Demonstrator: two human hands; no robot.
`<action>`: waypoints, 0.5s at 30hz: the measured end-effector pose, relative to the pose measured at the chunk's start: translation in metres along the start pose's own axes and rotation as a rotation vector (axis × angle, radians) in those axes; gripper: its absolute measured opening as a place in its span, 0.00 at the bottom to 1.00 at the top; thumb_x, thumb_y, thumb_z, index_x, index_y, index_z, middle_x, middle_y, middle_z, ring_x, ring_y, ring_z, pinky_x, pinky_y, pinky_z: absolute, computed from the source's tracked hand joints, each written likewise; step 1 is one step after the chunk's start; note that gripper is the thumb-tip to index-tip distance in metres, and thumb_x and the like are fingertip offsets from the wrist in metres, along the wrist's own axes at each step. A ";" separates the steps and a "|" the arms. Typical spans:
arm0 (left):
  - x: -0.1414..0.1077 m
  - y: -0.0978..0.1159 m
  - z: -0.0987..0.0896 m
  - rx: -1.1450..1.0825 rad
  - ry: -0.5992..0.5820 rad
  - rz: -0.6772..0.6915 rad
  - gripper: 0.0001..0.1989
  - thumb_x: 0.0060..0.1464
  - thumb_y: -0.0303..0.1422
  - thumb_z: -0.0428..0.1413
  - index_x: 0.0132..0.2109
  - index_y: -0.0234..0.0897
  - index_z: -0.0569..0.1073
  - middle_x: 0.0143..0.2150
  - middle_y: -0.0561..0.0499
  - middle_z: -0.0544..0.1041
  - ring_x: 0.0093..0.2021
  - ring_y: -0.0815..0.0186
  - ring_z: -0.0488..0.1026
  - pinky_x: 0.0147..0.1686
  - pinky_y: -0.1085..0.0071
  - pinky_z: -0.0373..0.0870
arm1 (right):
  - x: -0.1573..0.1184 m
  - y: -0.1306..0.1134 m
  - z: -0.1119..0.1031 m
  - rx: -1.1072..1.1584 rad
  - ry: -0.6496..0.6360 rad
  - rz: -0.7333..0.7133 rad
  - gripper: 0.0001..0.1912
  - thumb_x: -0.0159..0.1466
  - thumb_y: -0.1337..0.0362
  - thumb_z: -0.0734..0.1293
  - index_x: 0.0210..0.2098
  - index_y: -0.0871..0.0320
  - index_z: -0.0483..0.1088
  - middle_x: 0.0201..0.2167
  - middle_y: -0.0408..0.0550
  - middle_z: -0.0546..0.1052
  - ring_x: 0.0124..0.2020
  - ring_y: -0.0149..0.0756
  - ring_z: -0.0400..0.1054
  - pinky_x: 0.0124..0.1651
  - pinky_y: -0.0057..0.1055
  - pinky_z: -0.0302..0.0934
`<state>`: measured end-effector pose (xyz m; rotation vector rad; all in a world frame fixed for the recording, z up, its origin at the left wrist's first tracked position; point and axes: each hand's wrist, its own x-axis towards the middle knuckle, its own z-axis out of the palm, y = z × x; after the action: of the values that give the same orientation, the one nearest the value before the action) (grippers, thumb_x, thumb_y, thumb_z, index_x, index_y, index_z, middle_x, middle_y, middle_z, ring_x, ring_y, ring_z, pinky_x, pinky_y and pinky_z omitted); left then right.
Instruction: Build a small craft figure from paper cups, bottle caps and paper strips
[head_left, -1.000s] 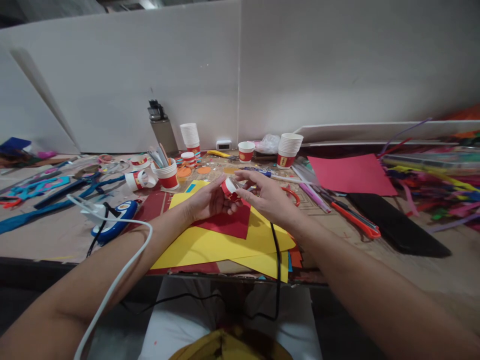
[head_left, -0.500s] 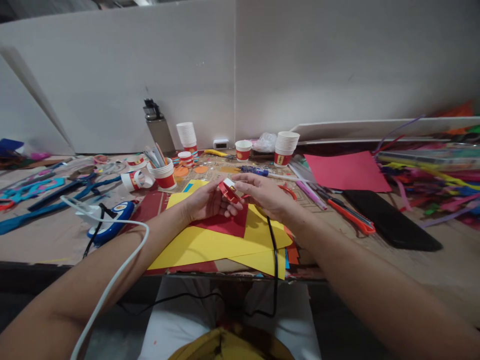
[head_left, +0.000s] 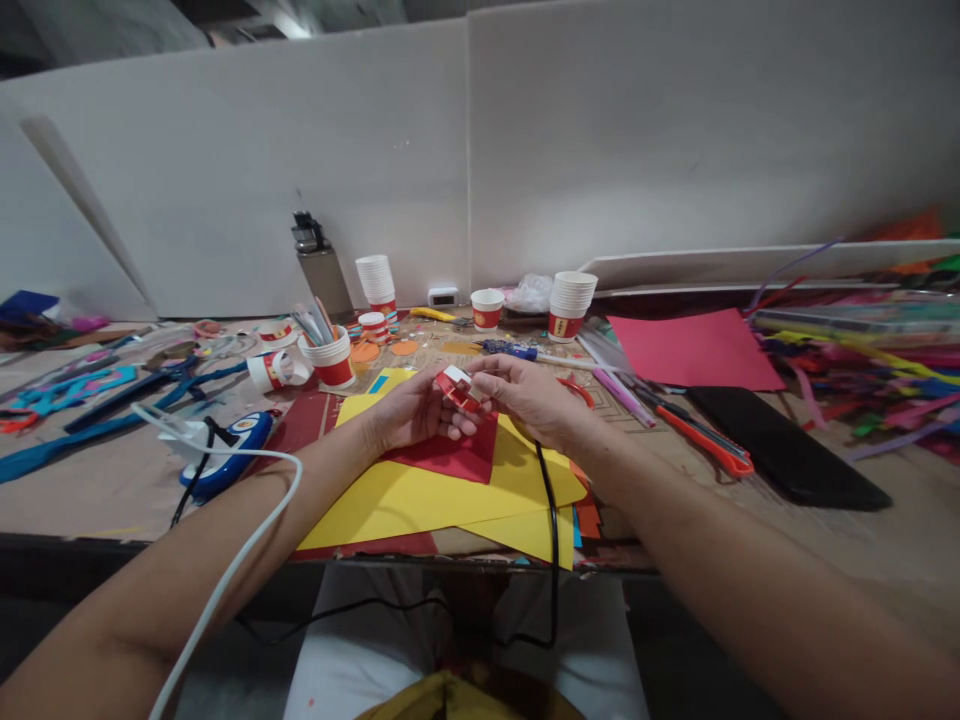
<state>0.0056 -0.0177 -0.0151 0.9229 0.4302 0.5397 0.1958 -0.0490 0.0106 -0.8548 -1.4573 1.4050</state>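
Note:
A small red and white piece [head_left: 459,386] is held between my two hands, above the middle of the worktable. My left hand [head_left: 420,408] is palm up with its fingers curled under the piece. From the right, my right hand [head_left: 517,392] pinches the piece's edge with thumb and fingers. Under the hands lies a dark red sheet [head_left: 457,456], on top of yellow sheets [head_left: 405,500]. What the piece is exactly is too small to tell.
Paper cups [head_left: 573,300] stand along the back, with a grey bottle [head_left: 324,275]. A cup of pens [head_left: 330,362] and a blue device [head_left: 229,455] are left. To the right lie an orange cutter [head_left: 705,440], a black phone [head_left: 787,450] and a red sheet [head_left: 697,345].
The red and white piece has turned a little between my fingers, showing more of its white side. The whole view has shifted slightly, with the table lower in the picture.

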 end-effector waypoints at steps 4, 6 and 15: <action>-0.001 0.001 0.002 -0.006 0.015 0.018 0.29 0.63 0.47 0.41 0.41 0.25 0.76 0.34 0.36 0.80 0.30 0.61 0.78 0.30 0.70 0.71 | 0.001 0.002 -0.002 0.028 -0.011 -0.001 0.11 0.55 0.63 0.72 0.37 0.59 0.71 0.32 0.43 0.75 0.30 0.26 0.67 0.35 0.27 0.62; -0.001 0.001 0.002 -0.012 0.008 0.022 0.28 0.63 0.46 0.42 0.41 0.25 0.76 0.34 0.36 0.80 0.30 0.61 0.78 0.30 0.70 0.71 | 0.001 0.002 -0.002 0.021 -0.014 0.004 0.11 0.55 0.64 0.72 0.37 0.59 0.71 0.33 0.43 0.75 0.30 0.26 0.68 0.36 0.27 0.62; 0.000 0.001 0.002 -0.007 0.025 0.007 0.30 0.64 0.47 0.39 0.40 0.26 0.76 0.33 0.36 0.80 0.29 0.61 0.78 0.29 0.70 0.71 | 0.000 -0.001 -0.001 -0.050 -0.021 -0.006 0.11 0.58 0.60 0.69 0.39 0.57 0.71 0.34 0.45 0.76 0.30 0.28 0.68 0.35 0.29 0.64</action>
<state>0.0064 -0.0189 -0.0129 0.9115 0.4478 0.5597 0.1969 -0.0493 0.0117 -0.8686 -1.5150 1.3826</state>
